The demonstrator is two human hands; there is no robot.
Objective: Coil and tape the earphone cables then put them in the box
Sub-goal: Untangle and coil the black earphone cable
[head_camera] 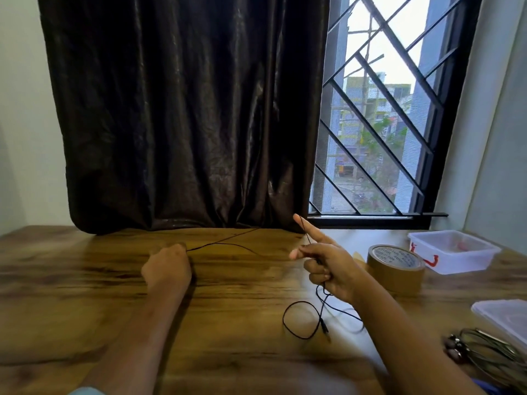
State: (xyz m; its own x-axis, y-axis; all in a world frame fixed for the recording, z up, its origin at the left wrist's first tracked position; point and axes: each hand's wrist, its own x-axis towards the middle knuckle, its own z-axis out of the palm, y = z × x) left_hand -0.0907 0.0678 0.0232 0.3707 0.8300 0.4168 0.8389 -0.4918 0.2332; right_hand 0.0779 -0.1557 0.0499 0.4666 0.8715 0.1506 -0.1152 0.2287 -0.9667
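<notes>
A thin black earphone cable (228,243) stretches across the wooden table between my two hands. My left hand (166,266) is closed in a fist around one stretch of it, resting on the table. My right hand (328,266) is raised, index finger pointing up, with the cable running over that finger and held under the curled fingers. The cable's tail hangs below in a loop (299,320) ending in the plug (324,327). A roll of brown tape (395,269) stands just right of my right hand. Behind it sits the open white plastic box (453,252).
The box lid (504,315) lies at the right edge. A bundle of other earphone cables (482,354) lies below it at the lower right. A dark curtain (185,109) hangs at the table's back edge, with a barred window (379,124) to its right.
</notes>
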